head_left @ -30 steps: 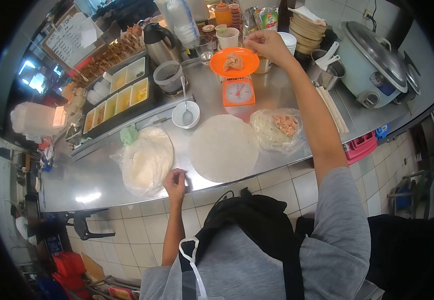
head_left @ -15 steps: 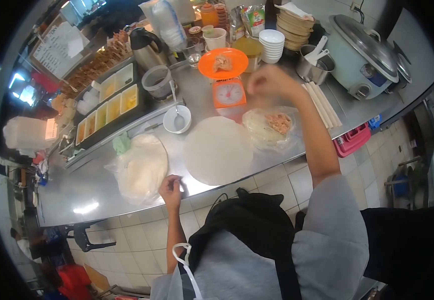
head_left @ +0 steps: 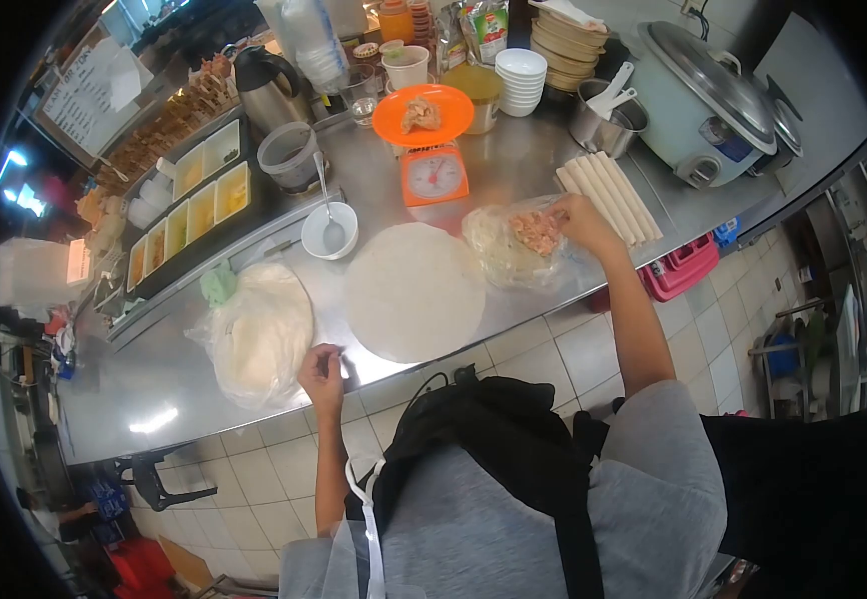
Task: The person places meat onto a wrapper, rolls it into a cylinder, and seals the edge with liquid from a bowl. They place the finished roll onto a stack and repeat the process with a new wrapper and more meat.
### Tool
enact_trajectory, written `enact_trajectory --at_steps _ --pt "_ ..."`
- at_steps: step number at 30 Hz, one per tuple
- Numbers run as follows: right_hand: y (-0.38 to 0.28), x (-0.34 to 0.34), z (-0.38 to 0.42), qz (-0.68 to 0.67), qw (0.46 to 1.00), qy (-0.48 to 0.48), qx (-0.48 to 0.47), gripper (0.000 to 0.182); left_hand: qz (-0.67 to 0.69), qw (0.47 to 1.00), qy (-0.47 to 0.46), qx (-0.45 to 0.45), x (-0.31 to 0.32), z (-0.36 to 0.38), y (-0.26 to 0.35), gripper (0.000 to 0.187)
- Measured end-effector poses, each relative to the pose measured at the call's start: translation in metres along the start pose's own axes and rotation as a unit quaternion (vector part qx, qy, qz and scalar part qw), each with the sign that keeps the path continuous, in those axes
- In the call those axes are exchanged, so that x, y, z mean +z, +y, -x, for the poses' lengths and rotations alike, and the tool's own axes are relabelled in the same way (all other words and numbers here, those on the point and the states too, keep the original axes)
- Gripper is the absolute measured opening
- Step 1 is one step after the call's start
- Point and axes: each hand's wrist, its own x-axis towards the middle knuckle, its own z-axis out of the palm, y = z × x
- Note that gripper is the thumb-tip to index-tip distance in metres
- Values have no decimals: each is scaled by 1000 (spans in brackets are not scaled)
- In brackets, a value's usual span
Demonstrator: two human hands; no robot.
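My right hand (head_left: 585, 226) reaches down to the pinkish filling (head_left: 535, 232) on the plastic bag (head_left: 498, 262), its fingertips at the filling's right edge. My left hand (head_left: 322, 373) is at the table's front edge, fingers curled, beside a stack of pale wrappers (head_left: 259, 329) in plastic. Between the hands a round white wrapper (head_left: 415, 293) lies flat. Behind it, an orange scale (head_left: 434, 178) carries an orange plate (head_left: 384, 118) with a lump of filling (head_left: 421, 115). Whether my left fingers pinch anything is too small to tell.
Rolled wrappers (head_left: 608, 198) lie at the right, near a rice cooker (head_left: 708, 105) and a metal pot (head_left: 593, 128). A white bowl (head_left: 316, 243) with a spoon stands behind the wrapper stack. Topping trays (head_left: 176, 228) and a jug (head_left: 269, 95) are at the back left.
My right hand has moved from beside the scale down to the filling on the bag. My left hand stays near the table edge. The view has shifted slightly.
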Motion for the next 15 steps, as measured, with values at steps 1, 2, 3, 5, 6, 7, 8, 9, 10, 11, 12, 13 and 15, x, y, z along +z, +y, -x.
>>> enact_trajectory --at_steps 1,2,3,5,6,7,8,9,10,11,12,13,15 --pt "0 -1 1 1 1000 0 0 24 1 1000 0 0 0 0 0 9" --pt "0 -2 3 23 1000 -14 -5 24 -1 1000 4 0 0 0 0 10" --pt "-4 -2 5 45 999 -28 -10 25 -2 1000 8 -1 0 1 0 10" --pt "-4 6 11 70 997 -13 -36 25 -7 1000 11 -4 1 1 1 9" --pt "-4 10 14 93 994 4 -61 25 -14 1000 13 -7 1 2 1 9" --pt "-4 13 16 95 994 3 -62 25 -12 1000 15 -7 1 1 1 9" --pt "-4 16 17 95 994 13 -44 24 -24 1000 13 -6 0 1 2 9" --pt "-3 18 17 94 995 23 -25 24 -36 999 12 -6 -1 1 1 9" --pt "1 21 17 95 995 23 -25 24 -35 999 12 -6 -1 2 0 9" --pt "7 23 18 58 998 35 -12 23 -33 999 10 -4 -2 1 -2 9" --pt "10 23 20 22 999 48 2 22 -31 999 7 -1 -1 1 -2 9" --pt "13 22 20 23 999 49 2 22 -30 1000 7 0 0 0 -2 9" --pt "15 20 19 -65 996 58 36 20 -27 1000 15 7 1 0 -1 9"
